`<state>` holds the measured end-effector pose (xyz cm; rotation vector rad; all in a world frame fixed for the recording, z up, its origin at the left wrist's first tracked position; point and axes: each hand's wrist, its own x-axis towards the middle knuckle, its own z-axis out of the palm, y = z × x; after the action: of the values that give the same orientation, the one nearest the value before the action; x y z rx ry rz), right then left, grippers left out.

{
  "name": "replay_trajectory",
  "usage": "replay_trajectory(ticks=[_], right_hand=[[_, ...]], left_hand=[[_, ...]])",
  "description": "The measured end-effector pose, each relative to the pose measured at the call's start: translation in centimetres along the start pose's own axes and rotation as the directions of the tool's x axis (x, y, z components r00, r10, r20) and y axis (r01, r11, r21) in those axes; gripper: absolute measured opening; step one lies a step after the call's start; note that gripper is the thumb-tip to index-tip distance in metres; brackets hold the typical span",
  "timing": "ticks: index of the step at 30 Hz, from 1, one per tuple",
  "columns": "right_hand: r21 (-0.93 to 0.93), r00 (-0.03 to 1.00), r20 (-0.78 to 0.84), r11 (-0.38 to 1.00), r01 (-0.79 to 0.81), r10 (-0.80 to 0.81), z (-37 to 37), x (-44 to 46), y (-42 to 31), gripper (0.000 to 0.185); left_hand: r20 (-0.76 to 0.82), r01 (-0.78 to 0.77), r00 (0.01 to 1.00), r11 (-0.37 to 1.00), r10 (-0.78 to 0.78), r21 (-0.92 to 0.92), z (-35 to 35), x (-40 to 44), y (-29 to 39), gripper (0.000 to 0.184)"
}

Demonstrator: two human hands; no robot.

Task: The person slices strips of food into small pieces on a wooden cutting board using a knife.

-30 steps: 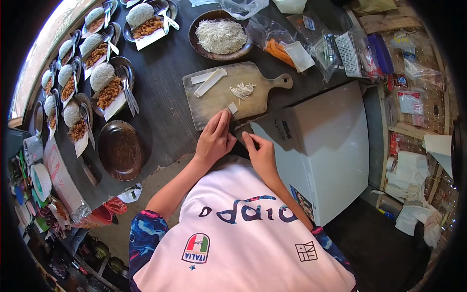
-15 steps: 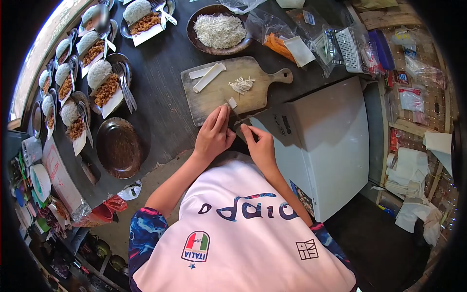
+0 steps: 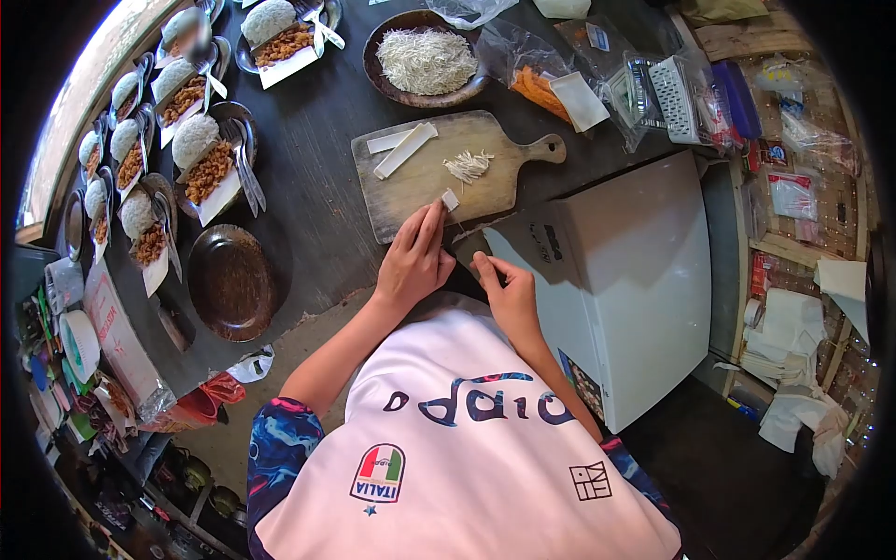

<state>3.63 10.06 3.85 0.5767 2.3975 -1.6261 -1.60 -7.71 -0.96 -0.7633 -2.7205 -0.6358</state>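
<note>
My left hand (image 3: 413,250) rests at the near edge of a wooden cutting board (image 3: 507,191). Its closed fingertips press on a small white block (image 3: 450,200) there. My right hand (image 3: 511,287), just right of it, is closed around what looks like a knife (image 3: 464,245); the handle is mostly hidden by the fingers. Farther up the board are a small heap of thin white shreds (image 3: 468,166) and two pale, flat-sided sticks (image 3: 407,151), one lying across the other.
Behind the board stands a brown bowl (image 3: 371,63) of white shreds, beside a plastic bag with orange food (image 3: 539,91). Several plates of rice and brown topping (image 3: 207,175) line the left. A bare brown plate (image 3: 231,285) lies nearer. A white fridge-like box (image 3: 644,280) stands right.
My right hand has shifted slightly right and toward me, drawing the knife away from the white block. My left hand stays on the block. The whole view has moved slightly.
</note>
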Motion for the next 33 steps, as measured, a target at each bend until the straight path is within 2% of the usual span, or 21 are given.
replay_trajectory(ticks=[8,14,17,23,26,29,33], right_hand=[[-0.085,1.000,-0.008,0.996,-0.020,0.019,0.1,0.4,-0.2,0.045],[-0.014,0.999,-0.007,0.999,0.034,-0.035,0.7,1.1,-0.1,0.043],[-0.025,0.999,0.004,0.999,-0.037,0.037,0.2,0.6,-0.1,0.042],[-0.069,0.999,-0.009,0.997,0.032,-0.032,0.6,1.4,-0.1,0.041],[-0.043,0.999,0.013,0.998,-0.036,0.036,0.2,1.0,0.1,0.041],[-0.033,0.999,0.012,0.998,0.045,-0.045,0.6,1.7,-0.8,0.042],[-0.058,1.000,-0.001,0.998,0.004,-0.004,0.3,1.0,-0.1,0.042]], left_hand=[[0.024,-0.003,1.000,1.000,0.003,0.008,-0.3,0.0,0.1,0.062],[0.022,0.007,1.000,0.999,-0.006,-0.050,-0.1,-0.1,-0.1,0.064],[0.022,0.011,1.000,0.999,-0.010,-0.033,-0.2,-0.1,0.0,0.063],[-0.006,0.000,1.000,1.000,0.000,-0.019,0.2,-0.3,-0.2,0.062],[-0.003,0.003,1.000,1.000,-0.003,-0.019,0.0,-0.2,-0.1,0.061],[-0.017,0.002,1.000,0.999,-0.003,-0.049,0.4,-0.4,-0.3,0.061],[-0.005,0.008,1.000,0.999,-0.008,-0.036,0.2,-0.4,-0.2,0.062]])
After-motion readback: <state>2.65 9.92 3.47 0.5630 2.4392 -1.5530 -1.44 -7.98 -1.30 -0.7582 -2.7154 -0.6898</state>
